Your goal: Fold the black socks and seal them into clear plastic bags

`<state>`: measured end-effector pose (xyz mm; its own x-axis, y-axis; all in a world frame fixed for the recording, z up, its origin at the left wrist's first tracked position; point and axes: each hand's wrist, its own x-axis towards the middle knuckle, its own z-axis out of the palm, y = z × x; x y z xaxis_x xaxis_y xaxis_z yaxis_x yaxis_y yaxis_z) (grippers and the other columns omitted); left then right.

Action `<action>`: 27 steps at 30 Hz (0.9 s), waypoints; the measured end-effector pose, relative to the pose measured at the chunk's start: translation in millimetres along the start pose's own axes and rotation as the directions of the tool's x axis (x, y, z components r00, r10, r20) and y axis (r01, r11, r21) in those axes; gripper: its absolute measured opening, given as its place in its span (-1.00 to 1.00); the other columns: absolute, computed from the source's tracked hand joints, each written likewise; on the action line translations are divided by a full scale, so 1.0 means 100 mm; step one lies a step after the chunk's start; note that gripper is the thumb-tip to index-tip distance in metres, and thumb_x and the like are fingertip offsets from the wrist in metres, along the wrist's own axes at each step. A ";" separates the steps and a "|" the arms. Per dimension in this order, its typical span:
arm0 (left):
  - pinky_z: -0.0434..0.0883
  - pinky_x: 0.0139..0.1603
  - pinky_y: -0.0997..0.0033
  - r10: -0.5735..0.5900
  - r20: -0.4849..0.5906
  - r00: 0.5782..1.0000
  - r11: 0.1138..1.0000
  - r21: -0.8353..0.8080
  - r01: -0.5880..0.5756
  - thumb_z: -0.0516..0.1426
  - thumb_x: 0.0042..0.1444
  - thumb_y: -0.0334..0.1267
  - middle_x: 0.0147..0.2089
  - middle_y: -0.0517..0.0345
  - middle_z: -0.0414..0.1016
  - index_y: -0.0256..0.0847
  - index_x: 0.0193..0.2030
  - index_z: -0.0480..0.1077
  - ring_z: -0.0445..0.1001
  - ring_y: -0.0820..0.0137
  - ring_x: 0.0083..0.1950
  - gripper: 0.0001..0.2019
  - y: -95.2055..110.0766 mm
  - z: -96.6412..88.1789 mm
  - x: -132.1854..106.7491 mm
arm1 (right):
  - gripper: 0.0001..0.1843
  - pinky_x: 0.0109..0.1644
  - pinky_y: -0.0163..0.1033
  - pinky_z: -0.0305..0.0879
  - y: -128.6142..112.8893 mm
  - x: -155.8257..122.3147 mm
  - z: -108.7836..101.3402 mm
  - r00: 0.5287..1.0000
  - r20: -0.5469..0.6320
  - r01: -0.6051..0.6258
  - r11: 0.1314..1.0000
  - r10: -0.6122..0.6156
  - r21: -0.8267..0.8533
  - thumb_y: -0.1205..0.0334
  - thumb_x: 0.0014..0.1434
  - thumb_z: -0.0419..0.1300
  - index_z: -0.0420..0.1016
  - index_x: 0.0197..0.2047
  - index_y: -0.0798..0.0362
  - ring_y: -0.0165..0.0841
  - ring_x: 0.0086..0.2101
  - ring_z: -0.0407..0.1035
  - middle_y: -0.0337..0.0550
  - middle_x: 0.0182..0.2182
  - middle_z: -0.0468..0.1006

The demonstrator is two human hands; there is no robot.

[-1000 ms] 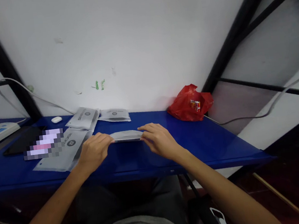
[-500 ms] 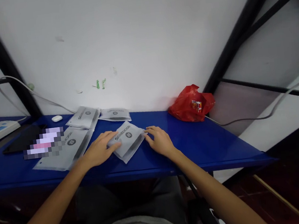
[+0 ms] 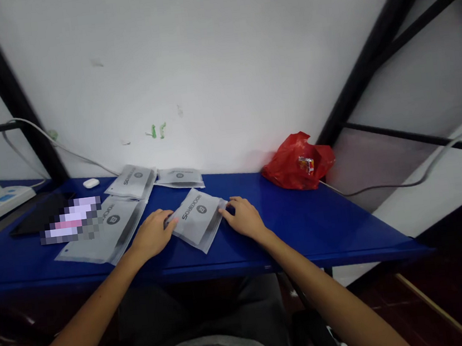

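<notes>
Tipped since a second ago, the pouch [image 3: 194, 217] is facing print-up, left hand [image 3: 153, 234] and right hand [image 3: 245, 218] pinching opposite corners.

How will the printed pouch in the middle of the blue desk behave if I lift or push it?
The pouch will probably bend when lifted: its thin near flap hangs loose from the body. Its smooth-looking film on the glossy desk may slide under a light push. Lying flat and low, it seems unlikely to roll or tip.
</notes>
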<state>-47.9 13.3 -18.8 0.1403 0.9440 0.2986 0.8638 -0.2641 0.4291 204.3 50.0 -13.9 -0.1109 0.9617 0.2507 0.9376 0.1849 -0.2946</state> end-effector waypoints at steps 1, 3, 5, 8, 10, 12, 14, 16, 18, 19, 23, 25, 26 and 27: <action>0.30 -0.01 0.28 -0.027 0.003 1.000 1.000 0.014 0.027 -0.04 0.20 -0.11 -0.13 -0.01 0.48 -0.29 -0.02 0.41 0.43 0.24 -0.07 -0.63 0.00 -0.01 -0.01 | -0.59 0.11 -0.09 0.17 0.02 0.06 0.00 1.000 0.015 -0.013 1.000 0.013 0.001 0.03 0.20 0.07 0.48 -0.05 0.15 -0.10 0.09 0.24 0.09 0.14 0.34; 0.30 -0.12 0.30 -0.075 0.018 0.997 0.996 0.048 0.074 -0.03 0.20 -0.10 -0.23 0.01 0.49 -0.28 -0.13 0.44 0.43 0.25 -0.17 -0.66 0.00 -0.03 -0.03 | -0.60 0.11 -0.12 0.16 0.07 0.18 0.01 0.999 0.048 -0.021 1.000 0.020 0.008 0.06 0.20 0.07 0.47 -0.03 0.15 -0.12 0.10 0.24 0.11 0.14 0.34; 0.28 -0.21 0.32 -0.108 0.029 0.994 0.992 0.067 0.105 -0.03 0.20 -0.10 -0.30 0.04 0.47 -0.25 -0.27 0.44 0.42 0.27 -0.25 -0.69 0.00 -0.06 -0.06 | -0.66 0.08 -0.17 0.17 0.13 0.28 0.03 0.997 0.079 -0.010 1.000 0.008 0.023 0.09 0.18 0.09 0.51 -0.10 0.13 -0.16 0.06 0.29 0.09 0.07 0.42; 0.23 -0.29 0.37 -0.133 0.018 0.991 0.990 0.051 0.132 -0.01 0.20 -0.12 -0.37 0.10 0.45 -0.21 -0.40 0.37 0.40 0.32 -0.31 -0.72 0.00 -0.08 -0.09 | -0.78 0.02 -0.23 0.21 0.18 0.36 0.06 0.998 0.070 -0.013 0.998 0.009 0.058 0.17 0.14 0.14 0.53 -0.26 0.10 -0.23 -0.05 0.37 0.03 -0.09 0.52; 0.20 -0.33 0.40 -0.145 0.003 0.989 0.989 0.036 0.145 0.00 0.20 -0.16 -0.39 0.13 0.44 -0.20 -0.42 0.34 0.39 0.35 -0.33 -0.76 0.00 -0.08 -0.11 | -0.86 -0.03 -0.26 0.23 0.19 0.39 0.07 0.998 0.058 -0.039 0.996 0.034 0.086 0.23 0.09 0.17 0.52 -0.35 0.09 -0.26 -0.11 0.40 0.00 -0.17 0.55; 0.19 -0.35 0.41 -0.148 -0.010 0.989 0.989 0.029 0.148 0.01 0.19 -0.20 -0.40 0.14 0.44 -0.20 -0.43 0.33 0.37 0.37 -0.35 -0.78 0.01 -0.08 -0.12 | -0.92 -0.08 -0.30 0.24 0.18 0.40 0.07 0.997 0.063 -0.052 0.993 0.046 0.103 0.30 0.04 0.19 0.50 -0.43 0.09 -0.28 -0.16 0.42 -0.04 -0.24 0.58; 0.19 -0.34 0.41 -0.143 -0.025 0.989 0.989 0.023 0.143 0.02 0.19 -0.22 -0.39 0.14 0.43 -0.20 -0.41 0.34 0.37 0.37 -0.35 -0.80 0.02 -0.07 -0.13 | -0.92 -0.11 -0.33 0.25 0.17 0.40 0.07 0.997 0.071 -0.049 0.993 0.041 0.111 0.35 -0.01 0.19 0.48 -0.50 0.08 -0.30 -0.20 0.44 -0.07 -0.30 0.59; 0.20 -0.32 0.40 -0.129 -0.040 0.991 0.991 0.017 0.130 0.01 0.19 -0.24 -0.38 0.14 0.43 -0.21 -0.38 0.37 0.37 0.37 -0.34 -0.82 0.02 -0.07 -0.15 | -0.90 -0.14 -0.34 0.26 0.14 0.40 0.06 0.997 0.071 -0.040 0.992 0.032 0.119 0.39 -0.05 0.19 0.46 -0.56 0.08 -0.31 -0.21 0.45 -0.08 -0.32 0.59; 0.22 -0.28 0.39 -0.113 -0.053 0.992 0.993 0.011 0.113 0.00 0.20 -0.26 -0.36 0.12 0.44 -0.21 -0.33 0.39 0.38 0.36 -0.31 -0.82 0.01 -0.07 -0.17 | -0.87 -0.14 -0.35 0.26 0.12 0.40 0.05 0.998 0.063 -0.026 0.992 0.018 0.126 0.41 -0.07 0.18 0.43 -0.60 0.07 -0.31 -0.20 0.45 -0.09 -0.30 0.59; 0.23 -0.26 0.38 -0.106 -0.059 0.993 0.994 0.009 0.106 -0.01 0.20 -0.27 -0.35 0.11 0.45 -0.20 -0.31 0.40 0.39 0.36 -0.30 -0.82 0.01 -0.08 -0.18 | -0.85 -0.14 -0.34 0.26 0.11 0.40 0.04 0.998 0.057 -0.016 0.992 0.008 0.129 0.42 -0.07 0.17 0.43 -0.61 0.07 -0.31 -0.19 0.45 -0.09 -0.29 0.59; 0.27 -0.22 0.36 -0.095 -0.076 0.993 0.995 0.001 0.095 -0.01 0.21 -0.30 -0.32 0.10 0.46 -0.20 -0.31 0.42 0.41 0.34 -0.27 -0.81 0.02 -0.10 -0.23 | -0.86 -0.21 -0.34 0.26 0.07 0.39 0.01 0.999 0.043 0.000 0.993 -0.005 0.114 0.40 -0.07 0.16 0.45 -0.59 0.06 -0.33 -0.28 0.45 -0.14 -0.36 0.59; 0.27 -0.22 0.37 -0.104 -0.082 0.991 0.995 -0.003 0.104 0.00 0.21 -0.31 -0.33 0.11 0.46 -0.20 -0.31 0.42 0.42 0.35 -0.27 -0.82 0.02 -0.10 -0.25 | -0.90 -0.31 -0.35 0.24 0.05 0.38 0.00 0.998 0.058 -0.022 0.995 0.017 0.099 0.38 -0.06 0.16 0.47 -0.55 0.06 -0.36 -0.39 0.43 -0.17 -0.46 0.57; 0.28 -0.23 0.37 -0.110 -0.085 0.990 0.994 -0.004 0.110 0.00 0.21 -0.32 -0.32 0.11 0.46 -0.20 -0.30 0.42 0.42 0.35 -0.27 -0.82 0.02 -0.10 -0.26 | -0.90 -0.36 -0.36 0.22 0.04 0.38 0.00 0.997 0.073 -0.037 0.995 0.030 0.096 0.37 -0.06 0.16 0.48 -0.53 0.07 -0.38 -0.44 0.41 -0.19 -0.50 0.55; 0.28 -0.23 0.37 -0.116 -0.088 0.989 0.993 -0.003 0.116 0.00 0.21 -0.32 -0.32 0.11 0.46 -0.20 -0.30 0.42 0.43 0.34 -0.26 -0.82 0.03 -0.10 -0.27 | -0.90 -0.39 -0.36 0.20 0.04 0.38 0.00 0.995 0.090 -0.047 0.994 0.039 0.094 0.36 -0.05 0.15 0.49 -0.52 0.07 -0.40 -0.46 0.40 -0.21 -0.53 0.54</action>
<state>-54.3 -14.5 -17.0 -0.0039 0.9471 0.3208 0.8727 -0.1534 0.4635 203.7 87.4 -5.2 -0.1034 0.9824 0.1554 0.9065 0.1574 -0.3919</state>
